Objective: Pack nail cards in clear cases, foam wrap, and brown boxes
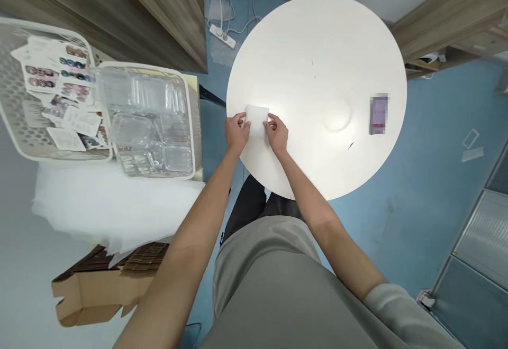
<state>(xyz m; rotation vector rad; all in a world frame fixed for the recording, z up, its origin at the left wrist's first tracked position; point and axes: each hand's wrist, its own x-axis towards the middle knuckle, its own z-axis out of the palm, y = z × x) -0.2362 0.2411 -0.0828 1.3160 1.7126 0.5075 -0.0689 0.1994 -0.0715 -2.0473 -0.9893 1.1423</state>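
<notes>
A small white foam-like packet [257, 120] lies at the left edge of the round white table [317, 37]. My left hand [237, 133] pinches its left side, thumb on top and fingers curled at the edge. On the opposite side, my right hand [277, 132] grips the packet's right edge between thumb and fingers. Whether anything is wrapped inside the white material cannot be seen.
Left of the table stand a basket [24, 150] of printed cards and a basket [193, 127] of clear plastic boxes. White foam sheets [111, 201] and cardboard boxes [99, 291] lie below. A blurred purple item [379, 113] rests at the table's right. A power strip [222, 36] sits on the floor.
</notes>
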